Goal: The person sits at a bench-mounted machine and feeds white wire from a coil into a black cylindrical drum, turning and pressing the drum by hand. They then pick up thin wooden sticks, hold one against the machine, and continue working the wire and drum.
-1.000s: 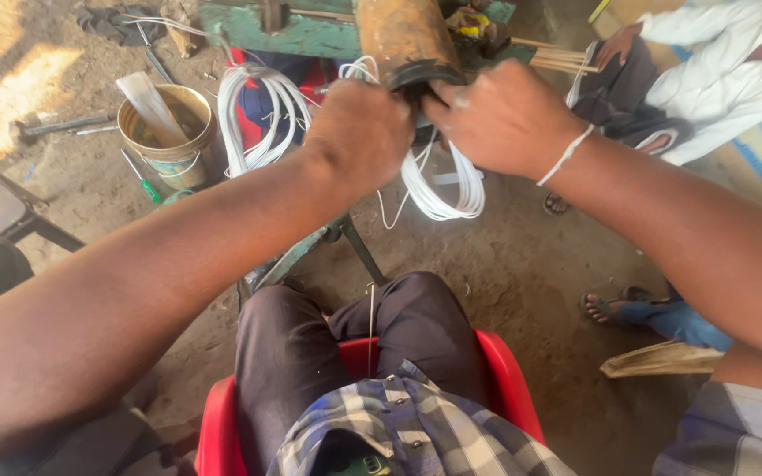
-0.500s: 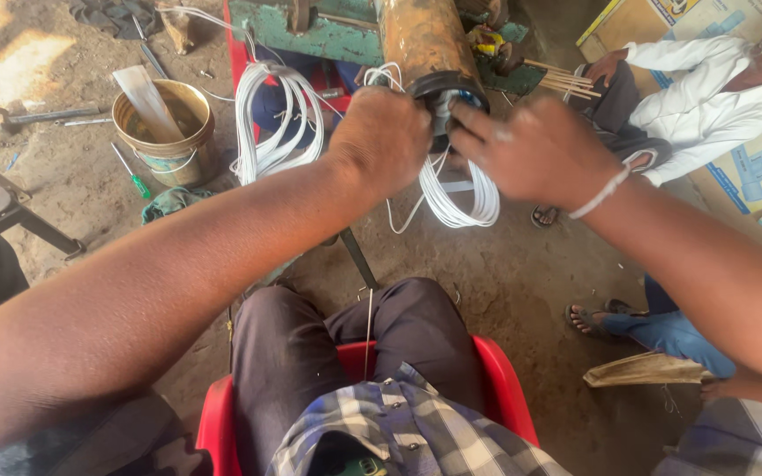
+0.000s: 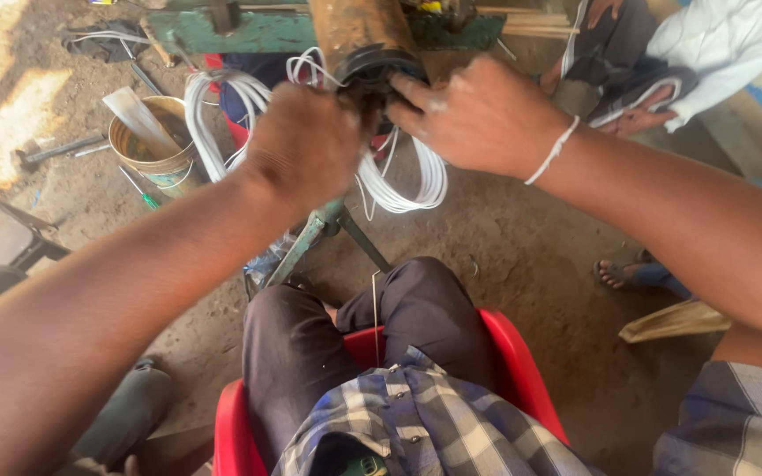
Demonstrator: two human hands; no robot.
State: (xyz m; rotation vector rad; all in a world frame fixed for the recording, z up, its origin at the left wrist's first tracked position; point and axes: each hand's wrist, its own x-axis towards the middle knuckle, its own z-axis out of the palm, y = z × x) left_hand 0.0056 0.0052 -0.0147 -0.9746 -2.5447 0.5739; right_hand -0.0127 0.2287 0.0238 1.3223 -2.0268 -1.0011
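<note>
A flat tan cardboard piece (image 3: 674, 321) lies on the dirt floor at the right, near a sandalled foot; no label shows on it. At the left a dented round metal tin (image 3: 153, 144) stands on the ground with a pale flat strip leaning in it, and a green-handled screwdriver (image 3: 140, 190) lies just beside it. A rusty brown cylinder (image 3: 356, 26) sits on a green metal frame (image 3: 249, 31), with a black ring-shaped part (image 3: 379, 66) at its near end. Loops of smooth white wire (image 3: 403, 181) hang below that end, and a second white coil (image 3: 209, 119) hangs to the left.

The left hand (image 3: 306, 145) is curled closed at the black part (its fingertips are hidden, so what exactly it grips I cannot tell). The right hand (image 3: 478, 115), with a white band at the wrist, has its fingers bent and touching the black part's rim. The person sits on a red plastic chair (image 3: 522, 357).
</note>
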